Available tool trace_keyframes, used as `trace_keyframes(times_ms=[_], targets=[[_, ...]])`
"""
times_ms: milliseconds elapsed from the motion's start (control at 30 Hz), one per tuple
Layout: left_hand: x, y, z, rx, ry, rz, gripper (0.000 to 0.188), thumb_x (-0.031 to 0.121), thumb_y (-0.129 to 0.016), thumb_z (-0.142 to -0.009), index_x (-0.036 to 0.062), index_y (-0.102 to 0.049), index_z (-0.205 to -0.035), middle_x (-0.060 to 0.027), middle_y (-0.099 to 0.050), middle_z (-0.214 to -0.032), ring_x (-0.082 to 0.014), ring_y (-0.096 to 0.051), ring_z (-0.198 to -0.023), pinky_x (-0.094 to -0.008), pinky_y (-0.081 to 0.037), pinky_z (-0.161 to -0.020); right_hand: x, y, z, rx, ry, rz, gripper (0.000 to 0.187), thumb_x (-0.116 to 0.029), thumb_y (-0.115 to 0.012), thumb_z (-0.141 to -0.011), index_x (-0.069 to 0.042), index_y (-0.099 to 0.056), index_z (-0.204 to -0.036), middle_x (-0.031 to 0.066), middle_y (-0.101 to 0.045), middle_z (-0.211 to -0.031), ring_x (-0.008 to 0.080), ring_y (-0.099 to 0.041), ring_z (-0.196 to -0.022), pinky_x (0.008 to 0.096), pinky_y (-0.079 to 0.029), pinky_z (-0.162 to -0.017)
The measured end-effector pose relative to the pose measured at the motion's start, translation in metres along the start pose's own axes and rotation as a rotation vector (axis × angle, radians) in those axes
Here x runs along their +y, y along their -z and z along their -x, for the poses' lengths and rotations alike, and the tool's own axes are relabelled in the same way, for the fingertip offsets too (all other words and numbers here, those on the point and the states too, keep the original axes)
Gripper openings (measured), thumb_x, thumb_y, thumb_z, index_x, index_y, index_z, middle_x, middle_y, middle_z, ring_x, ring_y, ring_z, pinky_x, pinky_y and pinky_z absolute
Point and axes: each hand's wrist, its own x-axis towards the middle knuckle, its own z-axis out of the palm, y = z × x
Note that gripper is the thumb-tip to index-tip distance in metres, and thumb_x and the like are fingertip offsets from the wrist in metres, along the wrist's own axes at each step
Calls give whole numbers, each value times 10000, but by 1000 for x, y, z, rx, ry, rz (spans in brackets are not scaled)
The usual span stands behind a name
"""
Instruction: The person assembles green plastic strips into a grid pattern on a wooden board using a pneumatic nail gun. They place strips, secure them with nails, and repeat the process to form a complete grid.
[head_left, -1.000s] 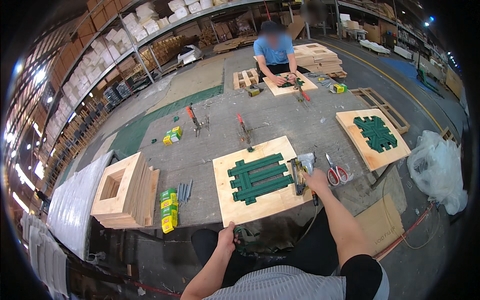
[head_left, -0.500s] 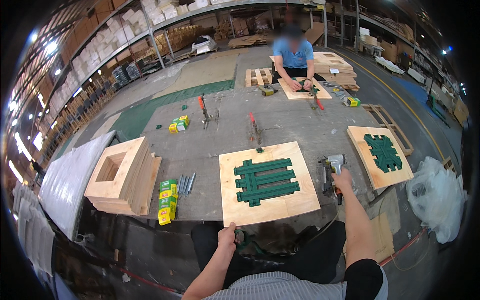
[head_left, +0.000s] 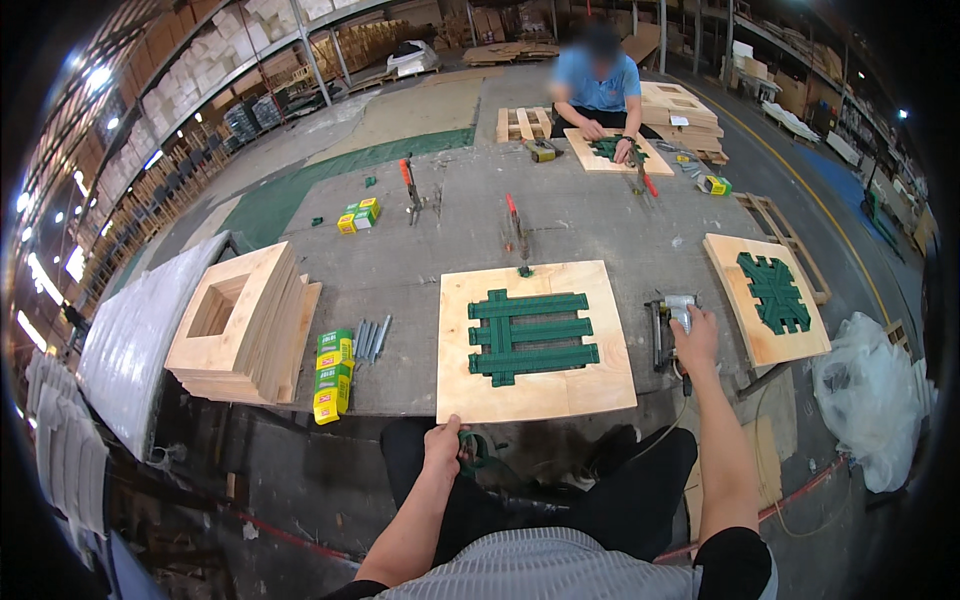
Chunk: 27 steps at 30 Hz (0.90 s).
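One broad grey work table [head_left: 400, 275] is shown, with the other items set on it or about it. At its far side a co-worker in a blue shirt [head_left: 605, 92] is seated, both hands lowered to a board with green webbing. At the left, a stack of square-holed wooden frames [head_left: 262, 340] is placed. At the near edge, centre, the front wooden panel [head_left: 560, 392] is laid flat; on it are carried green straps [head_left: 530, 331], three running crosswise and one running lengthwise. To the right, a second panel [head_left: 765, 348] is tilted in view, its webbing crossed diagonally. Between the two panels a staple gun [head_left: 680, 303] is rested on the table, its hose led off toward the lap. Over its handle the right hand [head_left: 697, 338] is placed, fingers part-bent (whether the handle is gripped cannot be told). The left hand [head_left: 442, 440] is held with curled fingers at the front panel's lower left corner, just beside loose green webbing [head_left: 478, 455]; whether the webbing is grasped cannot be told. Left of the front panel, yellow-and-green cartons [head_left: 333, 375] are lined up, and beside them thin grey metal strips [head_left: 374, 338] are laid.
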Motion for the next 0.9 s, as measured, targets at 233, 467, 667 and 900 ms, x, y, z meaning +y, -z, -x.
trace_keyframes(times_ms=[233, 467, 667, 900], targets=[[4, 11, 9, -104, 96, 31, 366, 375, -599, -1061, 24, -697, -1019, -41, -614, -751, -148, -490, -559, -325, -394, -464, -55, 27, 42, -6, 97, -417, 393, -181, -758, -897, -7, -672, -1239, 175, -650, -1121, 308, -642, -1030, 392, -520, -882], [70, -24, 69, -409, -140, 281, 300, 96, -646, -1023, 1, -616, -1306, -97, -713, -1062, -154, -705, -908, -320, -610, -798, -119, 15, 152, -581, 18, -802, 222, -195, -730, -939, -17, -733, -1072, 84, -744, -967, 142, -680, -871, 309, -546, -790], [116, -88, 111, -591, -353, 303, 543, 42, -636, -1004, 66, -439, -1510, -61, -729, -1005, -133, -703, -861, -275, -574, -689, -190, 3, 204, -929, 10, -1157, 362, -223, -752, -939, 2, -696, -1217, 124, -741, -1057, 180, -676, -978, 349, -530, -892], [138, -123, 52, -619, -545, -143, 726, -47, -677, -926, 44, -354, -1569, -24, -722, -926, -102, -669, -838, -252, -515, -723, -127, -13, 220, -823, -294, -1188, 235, -192, -712, -982, 21, -708, -1082, 33, -700, -841, 74, -616, -767, 283, -511, -689]])
